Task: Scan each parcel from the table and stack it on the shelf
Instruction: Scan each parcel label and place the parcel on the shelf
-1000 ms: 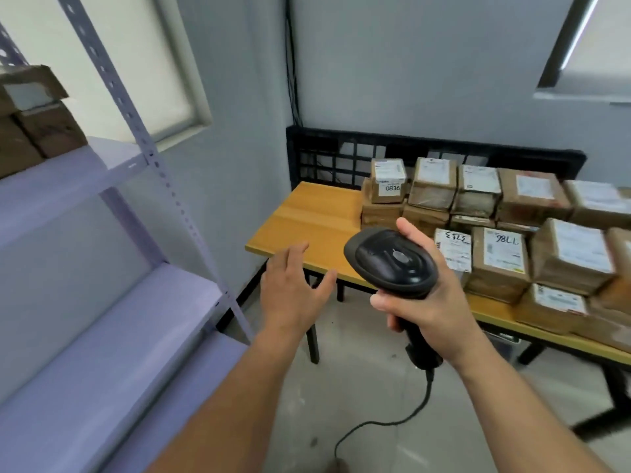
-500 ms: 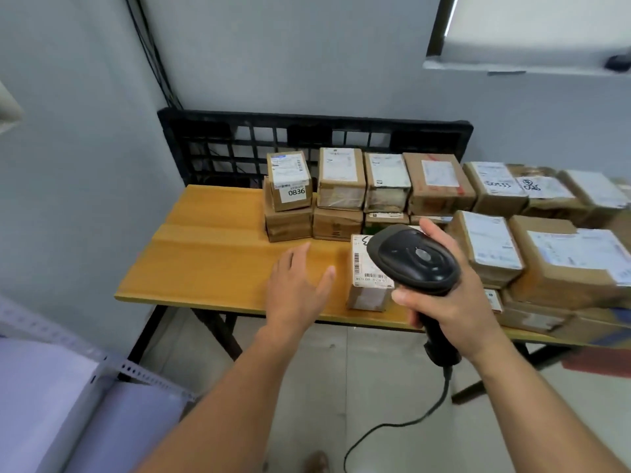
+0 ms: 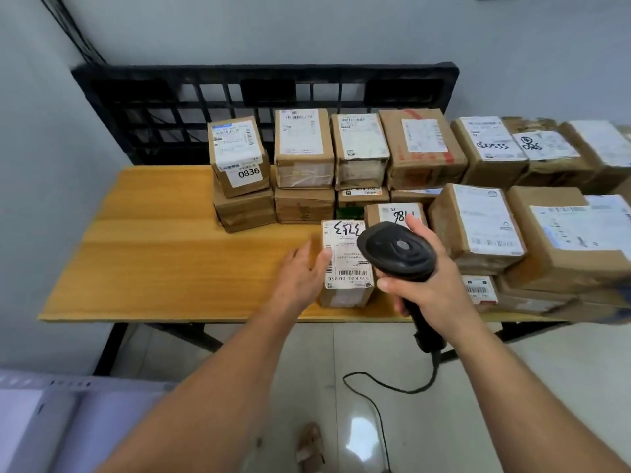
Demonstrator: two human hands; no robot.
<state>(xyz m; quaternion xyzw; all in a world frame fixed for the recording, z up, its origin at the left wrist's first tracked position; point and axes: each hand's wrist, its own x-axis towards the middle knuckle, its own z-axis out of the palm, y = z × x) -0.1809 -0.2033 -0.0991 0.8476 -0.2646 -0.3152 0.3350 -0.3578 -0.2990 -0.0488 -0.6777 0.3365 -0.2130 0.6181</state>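
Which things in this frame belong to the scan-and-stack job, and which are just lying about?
Part of the job:
- front parcel, with the left hand at its side
- scanner, held in the right hand
- other parcels
- table
- shelf

Just lying about:
- black pallet against the wall
- wall cables
- sandal on the floor

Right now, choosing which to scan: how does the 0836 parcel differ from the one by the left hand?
The 0836 parcel sits atop another box; the front parcel stands on the table. The 0836 parcel's number is printed, the front parcel's handwritten. The left hand touches the front parcel, not the 0836 parcel. Both are brown cardboard with white labels.
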